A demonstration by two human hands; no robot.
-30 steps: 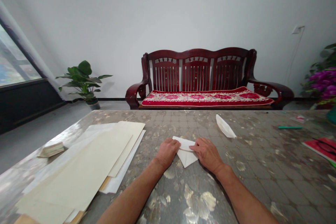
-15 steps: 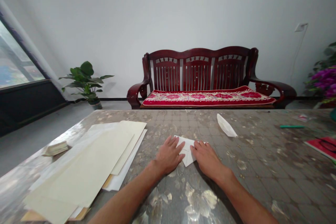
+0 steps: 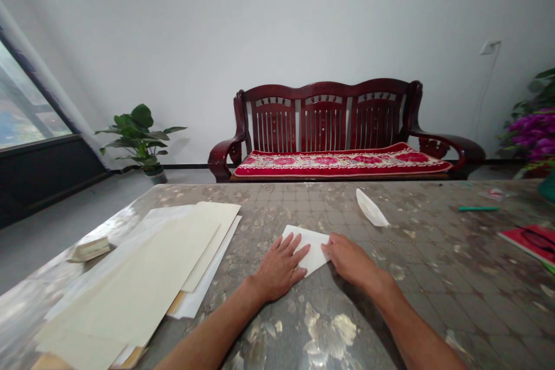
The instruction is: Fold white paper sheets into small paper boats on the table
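The left hand (image 3: pixel 280 270) is lying palm-down, fingers spread over the left side of the folded white paper (image 3: pixel 316 251), while the right hand (image 3: pixel 350 257) is curling its fingers in at the paper's right corner, though whether it is truly pinching that corner I cannot tell. The paper is resting on the table (image 3: pixel 416 283) between both grips, its long far edge running crosswise from the left fingertips to the right ones; the left hand, covering more of it, is lying nearer its middle.
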